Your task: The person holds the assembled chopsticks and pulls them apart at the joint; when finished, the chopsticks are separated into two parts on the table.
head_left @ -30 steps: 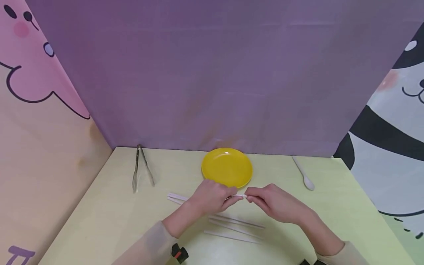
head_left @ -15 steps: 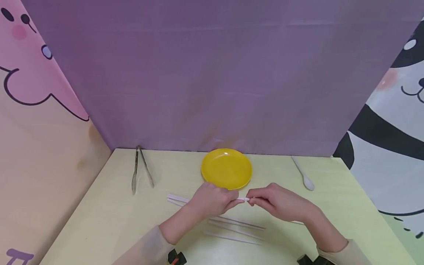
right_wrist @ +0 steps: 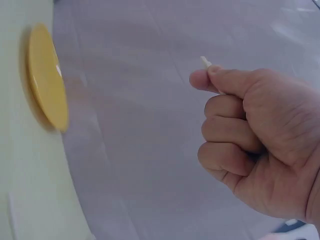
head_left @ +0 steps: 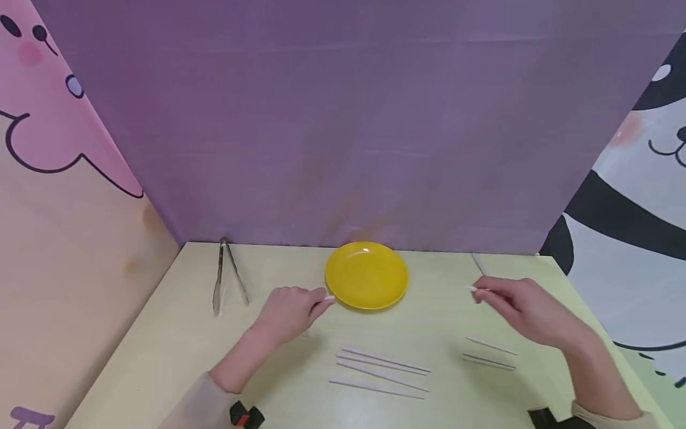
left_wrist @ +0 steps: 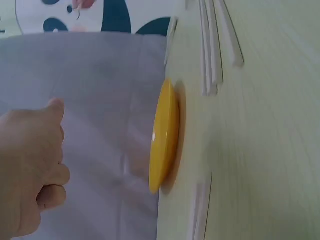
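Note:
My left hand (head_left: pixel 292 307) is raised left of the yellow plate (head_left: pixel 367 275), pinching a short piece of a pale chopstick (head_left: pixel 330 297) between thumb and forefinger; only its tip shows. On the right, my right hand (head_left: pixel 527 310) pinches another short chopstick piece (right_wrist: pixel 205 62), the other fingers curled into the palm. Between the hands, several long pale chopsticks (head_left: pixel 380 373) lie loosely side by side on the table. Shorter pieces (head_left: pixel 489 361) rest below my right hand. More pieces (left_wrist: pixel 199 210) lie near the plate in the left wrist view; my left hand hides them in the head view.
Metal tongs (head_left: pixel 218 283) stand spread at the back left of the pale table (head_left: pixel 161 357). A spoon (head_left: pixel 478 262) lies at the back right, its bowl hidden behind my right hand. A purple backdrop (head_left: pixel 343 119) closes off the far edge.
My hands were close together in front of the plate, with a pale stick between them. They have moved well apart, each with a piece, uncovering the short pieces at right.

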`<state>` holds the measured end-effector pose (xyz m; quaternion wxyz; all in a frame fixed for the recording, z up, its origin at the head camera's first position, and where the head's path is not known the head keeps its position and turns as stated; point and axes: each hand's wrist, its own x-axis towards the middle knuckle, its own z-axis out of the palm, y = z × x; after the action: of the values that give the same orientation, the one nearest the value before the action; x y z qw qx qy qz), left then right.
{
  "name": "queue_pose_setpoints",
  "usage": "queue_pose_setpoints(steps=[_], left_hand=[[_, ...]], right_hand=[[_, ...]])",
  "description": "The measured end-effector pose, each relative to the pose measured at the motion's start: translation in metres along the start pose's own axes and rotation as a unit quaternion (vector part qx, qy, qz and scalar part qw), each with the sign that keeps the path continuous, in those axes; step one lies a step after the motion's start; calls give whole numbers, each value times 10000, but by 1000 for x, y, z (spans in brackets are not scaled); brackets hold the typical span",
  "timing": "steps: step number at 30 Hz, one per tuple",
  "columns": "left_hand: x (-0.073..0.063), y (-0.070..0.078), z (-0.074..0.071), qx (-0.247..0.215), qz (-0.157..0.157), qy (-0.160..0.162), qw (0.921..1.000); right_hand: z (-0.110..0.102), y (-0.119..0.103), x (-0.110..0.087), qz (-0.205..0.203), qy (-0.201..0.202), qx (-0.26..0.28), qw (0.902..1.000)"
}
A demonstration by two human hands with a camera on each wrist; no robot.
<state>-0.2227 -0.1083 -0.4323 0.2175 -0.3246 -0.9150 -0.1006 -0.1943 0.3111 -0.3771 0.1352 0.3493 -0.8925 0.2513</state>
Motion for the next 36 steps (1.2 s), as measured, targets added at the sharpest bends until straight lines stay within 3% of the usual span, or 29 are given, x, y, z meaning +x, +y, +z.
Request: queue_pose_setpoints(steps=[3,6,11,17,23,29,32,36], left_hand=[[-15,-21,-9,-381,-34,-253,9989],[-29,-33,-10,-604,-81,-431,9972],[-51,-44,-6,-894,-69,-744,9932],[-69,-56,-3,-1371,-120,-1097,9844],[-76,-66,5,-1984,63,-1488,9687],[-75,-65,13,-2226,22,-1695,9600],[-75,-64,15,-2219,-5,-1766,9589],[-73,-62,19,-2092,79,-1681,9633]], right_hand=[[-18,13,-19,354,24,-187,9992],[-20,18,-29,520,-54,-146,9985],[-13,25,-43,431,-39,51,9990],[-2,32,-58,277,-137,-65,9995],[11,37,-70,281,-417,-29,9987],[28,40,-80,623,-1106,504,9906],[37,40,-81,790,-1364,847,9839],[48,41,-83,859,-1473,1027,9800]])
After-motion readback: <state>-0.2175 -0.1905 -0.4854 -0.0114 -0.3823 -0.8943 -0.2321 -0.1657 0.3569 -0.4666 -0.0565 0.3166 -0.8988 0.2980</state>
